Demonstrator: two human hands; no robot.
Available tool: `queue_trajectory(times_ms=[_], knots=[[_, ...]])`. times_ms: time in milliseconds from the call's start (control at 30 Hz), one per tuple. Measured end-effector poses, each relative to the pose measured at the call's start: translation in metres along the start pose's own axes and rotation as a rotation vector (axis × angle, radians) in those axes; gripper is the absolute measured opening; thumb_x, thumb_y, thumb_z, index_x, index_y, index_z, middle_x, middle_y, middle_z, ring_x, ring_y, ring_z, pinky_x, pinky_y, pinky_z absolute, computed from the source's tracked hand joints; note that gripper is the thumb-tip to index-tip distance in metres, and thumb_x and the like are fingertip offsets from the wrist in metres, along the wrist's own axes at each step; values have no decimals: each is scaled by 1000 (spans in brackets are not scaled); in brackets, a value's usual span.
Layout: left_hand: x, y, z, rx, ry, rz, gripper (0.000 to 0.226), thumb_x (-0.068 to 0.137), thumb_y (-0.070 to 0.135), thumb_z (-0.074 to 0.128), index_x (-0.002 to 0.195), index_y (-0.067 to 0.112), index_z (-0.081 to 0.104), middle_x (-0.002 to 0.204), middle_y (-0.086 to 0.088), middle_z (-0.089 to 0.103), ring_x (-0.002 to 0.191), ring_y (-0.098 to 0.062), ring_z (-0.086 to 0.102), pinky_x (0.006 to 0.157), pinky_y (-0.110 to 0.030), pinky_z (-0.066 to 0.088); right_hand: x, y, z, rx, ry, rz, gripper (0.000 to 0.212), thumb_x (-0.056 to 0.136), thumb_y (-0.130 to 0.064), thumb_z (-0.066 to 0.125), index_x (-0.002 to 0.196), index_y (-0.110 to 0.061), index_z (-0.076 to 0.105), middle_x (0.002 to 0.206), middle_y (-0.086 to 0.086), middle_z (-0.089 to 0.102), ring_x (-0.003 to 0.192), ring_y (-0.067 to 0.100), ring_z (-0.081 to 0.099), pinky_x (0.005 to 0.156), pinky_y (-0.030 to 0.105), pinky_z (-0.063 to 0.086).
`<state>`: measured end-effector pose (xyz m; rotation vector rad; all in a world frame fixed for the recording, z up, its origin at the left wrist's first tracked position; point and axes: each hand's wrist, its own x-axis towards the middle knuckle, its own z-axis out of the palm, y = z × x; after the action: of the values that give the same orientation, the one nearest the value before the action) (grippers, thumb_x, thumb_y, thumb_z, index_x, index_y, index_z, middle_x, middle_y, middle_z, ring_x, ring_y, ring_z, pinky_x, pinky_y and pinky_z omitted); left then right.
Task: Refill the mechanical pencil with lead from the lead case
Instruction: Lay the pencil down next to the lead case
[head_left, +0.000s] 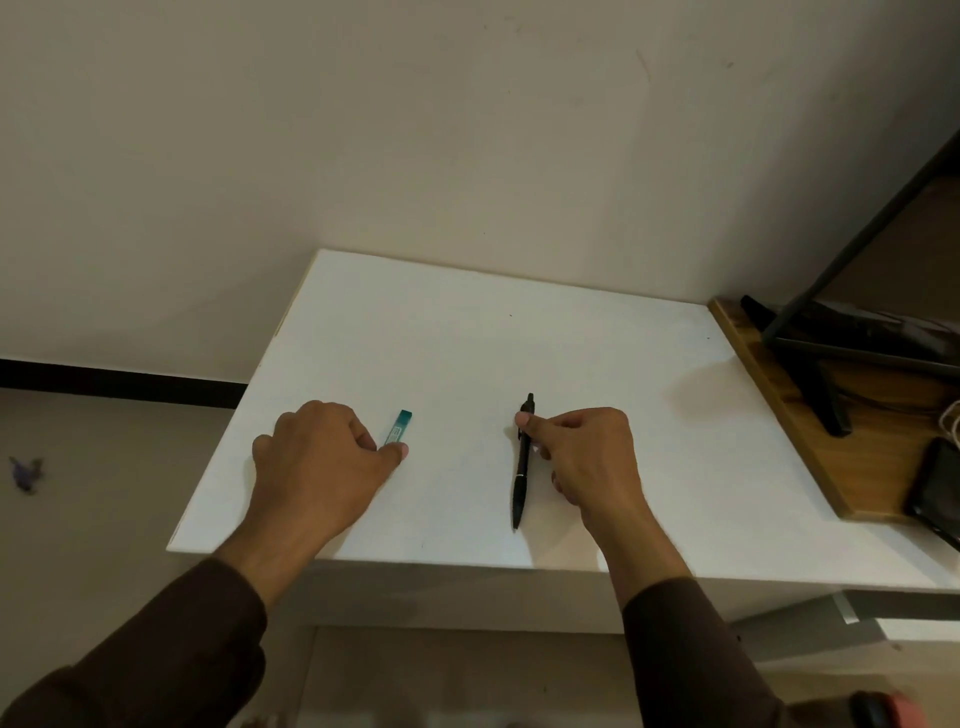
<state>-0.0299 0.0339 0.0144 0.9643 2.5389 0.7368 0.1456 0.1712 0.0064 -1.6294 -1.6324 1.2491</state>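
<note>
The right hand pinches the pencil, lying lengthwise on the counter, while the left hand touches the lead case alongside.

A room in a home, used as a study corner. A white desk stands with its far edge against a plain, scuffed cream wall with a dark skirting strip. At the desk's right edge sits a wooden shelf board bearing a black metal frame and cables. Pale tile floor lies below.
</note>
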Motion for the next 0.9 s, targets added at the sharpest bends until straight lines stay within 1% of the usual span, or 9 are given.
queue_trajectory(times_ms=[100,167,233,300,367,467,667,800,900], knots=[[3,-4,-2,-48,13,44,34,92,45,69,79,14,73,80,-1,72,84,-23,65,92,-49,50,0,1,4,-43,12,-21,42,83,-34,86,66,3,73,56,4,62,43,18,46,56,33,45],[8,-11,-4,-105,-2,108,16,97,30,67,103,17,74,95,-2,72,92,-21,65,92,-46,53,1,1,4,-89,27,-34,41,84,-34,85,63,-2,71,57,4,64,41,17,48,54,29,46],[11,-18,-7,-105,-82,177,30,98,19,65,128,24,66,109,-1,65,102,-21,59,93,-40,51,-1,2,2,-134,26,-50,41,86,-35,83,62,-3,71,61,8,70,40,16,49,51,26,44],[14,-25,-8,-65,-168,215,44,99,20,65,140,33,57,121,1,58,114,-23,53,98,-40,46,-3,0,-2,-149,-4,-49,41,86,-37,82,65,-3,73,68,10,76,40,15,52,50,25,43],[15,-26,-5,-37,-207,232,44,100,26,63,142,37,56,127,3,53,118,-21,47,101,-39,40,-6,-2,-4,-173,-40,-47,39,84,-39,84,66,-5,73,70,7,77,43,14,54,49,25,41],[14,-23,4,-19,-169,276,41,99,34,63,139,35,59,122,6,49,112,-14,40,102,-36,32,-10,-3,-2,-222,-68,-58,32,85,-31,84,67,-7,73,76,9,77,48,15,55,53,25,43],[7,-9,27,-13,-98,332,44,98,42,61,141,34,58,115,11,40,107,-9,31,103,-35,30,-14,-4,15,-233,-92,-87,24,89,-29,81,79,-7,79,79,6,77,63,9,64,52,21,43],[7,-4,32,4,-91,328,46,98,45,60,142,35,57,115,11,40,116,-15,39,102,-36,30,-13,-2,17,-225,-84,-106,23,90,-29,80,81,-7,79,80,6,77,63,8,63,52,20,43],[8,-5,32,-4,-108,324,48,97,48,60,143,36,56,117,12,41,120,-16,40,104,-38,30,-13,-2,15,-224,-83,-113,29,89,-33,80,79,-6,79,80,7,78,62,8,63,52,19,42]])
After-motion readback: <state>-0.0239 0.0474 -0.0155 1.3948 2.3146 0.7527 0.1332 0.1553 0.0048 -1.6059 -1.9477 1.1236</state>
